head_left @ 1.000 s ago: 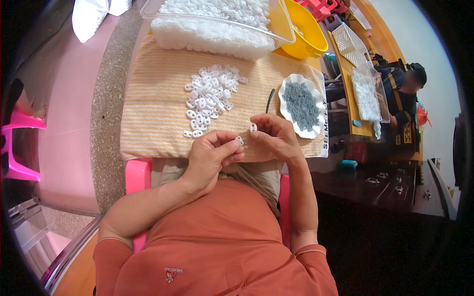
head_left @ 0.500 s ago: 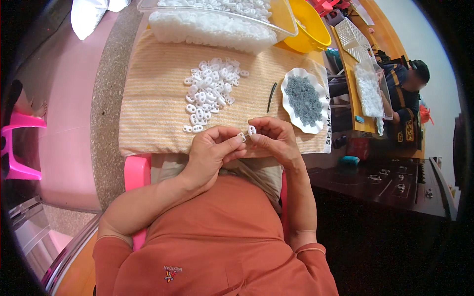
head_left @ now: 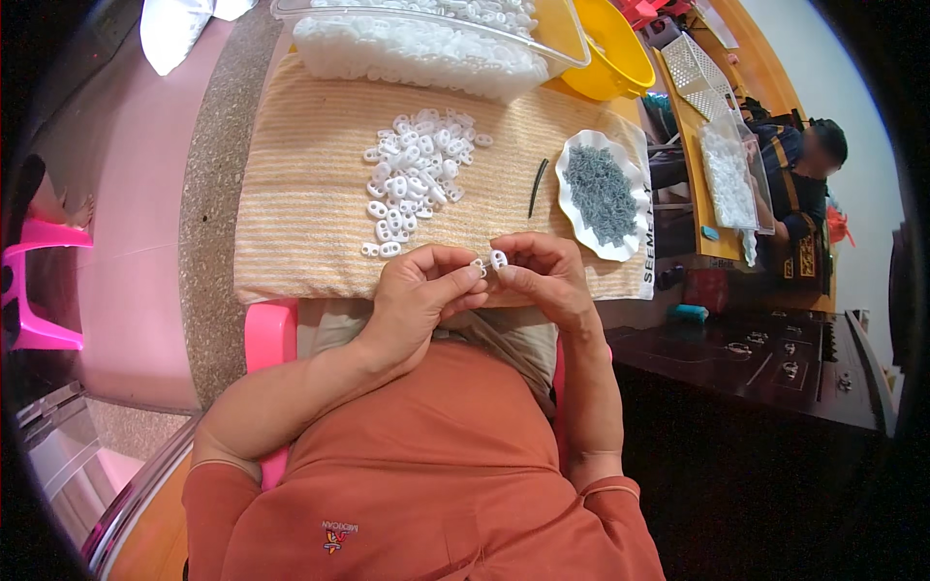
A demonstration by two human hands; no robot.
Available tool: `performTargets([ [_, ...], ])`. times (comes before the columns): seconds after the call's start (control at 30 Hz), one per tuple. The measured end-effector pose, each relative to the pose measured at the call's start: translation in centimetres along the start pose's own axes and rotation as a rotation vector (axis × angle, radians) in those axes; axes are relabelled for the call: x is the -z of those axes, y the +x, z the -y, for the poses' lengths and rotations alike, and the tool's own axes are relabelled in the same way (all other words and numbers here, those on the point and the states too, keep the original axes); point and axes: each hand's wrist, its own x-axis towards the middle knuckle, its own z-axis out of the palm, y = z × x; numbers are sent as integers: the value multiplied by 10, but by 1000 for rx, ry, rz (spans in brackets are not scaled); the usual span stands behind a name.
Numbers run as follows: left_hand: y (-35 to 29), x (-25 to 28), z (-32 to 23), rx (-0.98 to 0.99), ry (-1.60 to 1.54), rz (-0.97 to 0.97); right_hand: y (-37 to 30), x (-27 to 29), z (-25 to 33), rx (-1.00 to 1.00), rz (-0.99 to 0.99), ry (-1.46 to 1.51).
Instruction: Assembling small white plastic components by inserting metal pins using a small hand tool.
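Observation:
My left hand [head_left: 431, 289] pinches a small white plastic piece [head_left: 479, 264] between thumb and fingertips, just above the towel's near edge. Close beside it, my right hand [head_left: 542, 276] grips a white oval two-hole piece [head_left: 499, 259], its holes facing up. Whether the two pieces touch is too small to make out. Beyond my hands lies a loose pile of similar white two-hole pieces [head_left: 417, 165]. To the right, a white scalloped dish [head_left: 634, 237] holds many small grey translucent parts [head_left: 601, 194]. A thin dark stick [head_left: 538, 188] rests on the towel between pile and dish.
A striped towel [head_left: 300, 194] covers the table. At its far side stand a clear bin [head_left: 572, 60] of white pieces and a yellow basin [head_left: 630, 73]. At right, another person [head_left: 804, 174] sits by a tray of white pieces [head_left: 727, 174]. A pink stool [head_left: 44, 290] stands left.
The white oval piece in my right hand has turned slightly, showing its holes more. Both hands stay nearly in place; the whole view has shifted a little.

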Motion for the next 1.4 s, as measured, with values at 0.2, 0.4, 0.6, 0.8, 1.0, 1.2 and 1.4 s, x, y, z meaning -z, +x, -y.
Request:
performTargets([
  [0.2, -1, -1, -1, 6, 8, -2, -1, 0, 1, 4, 21, -6],
  [0.4, -1, 0, -1, 6, 10, 1, -2, -1, 2, 3, 23, 20],
  [0.6, -2, -2, -2, 9, 3, 3, -2, -2, 2, -6, 24, 14],
  [0.8, -2, -3, -2, 11, 20, 0, -2, -4, 1, -14, 9, 18],
  [1.0, -1, -3, -2, 12, 29, 0, -1, -4, -2, 0, 35, -43],
  [1.2, -1, -3, -1, -13, 20, 12, -2, -5, -2, -23, 37, -5],
  [1.4, -1, -3, -1, -4, 18, 0, -3, -7, -1, -62, 23, 31],
])
